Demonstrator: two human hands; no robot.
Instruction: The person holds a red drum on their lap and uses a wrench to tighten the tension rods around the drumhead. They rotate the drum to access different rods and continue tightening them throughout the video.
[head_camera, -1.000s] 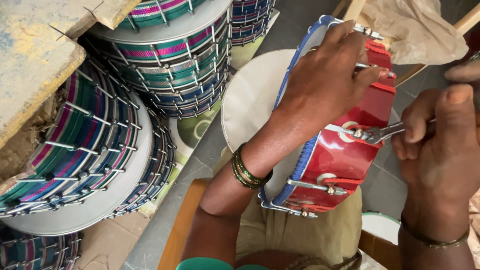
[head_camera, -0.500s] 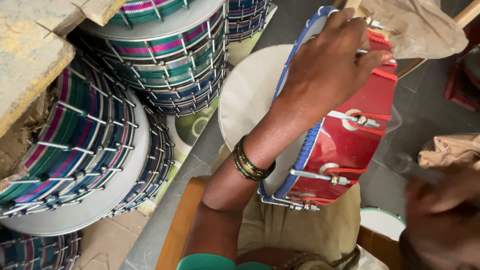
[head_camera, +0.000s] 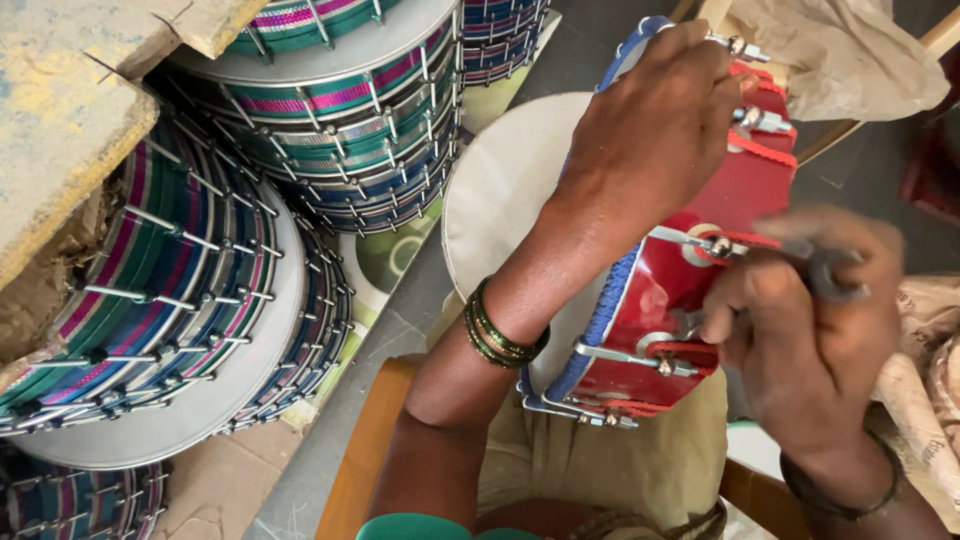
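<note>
Seen from above, looking down at a lap in olive cloth (head_camera: 610, 470). Resting on edge there, a small red drum (head_camera: 690, 290) with a pale drumhead (head_camera: 500, 200) facing left, a blue rim (head_camera: 600, 310) and metal tension rods (head_camera: 625, 355) along its glossy shell.

Left hand (head_camera: 655, 135) draped over the top of the drum, fingers (head_camera: 700, 60) curled down over the upper rim and clamped on it, steadying the shell. Green and gold bangles (head_camera: 500, 330) stacked on that wrist.

Right hand (head_camera: 810, 330) pressed close against the red shell at lower right, blurred by motion. Fingers (head_camera: 735, 305) bunched together around a small dark metal tool (head_camera: 830, 275), its tip just beside a tension rod fitting (head_camera: 715, 245) on the side of the drum. Dark band (head_camera: 850, 495) around that wrist.

To the left, stacks of finished drums (head_camera: 340, 110) with teal, magenta and purple striped shells, laced with metal rods, some upright, others tipped on edge (head_camera: 160, 310) with grey heads showing. Rough, worn wooden block (head_camera: 70, 110) at upper left. Crumpled beige paper (head_camera: 850, 55) at upper right, behind the red drum. Orange-brown wooden seat edge (head_camera: 365, 470) beneath the lap, grey floor (head_camera: 400, 320) below.
</note>
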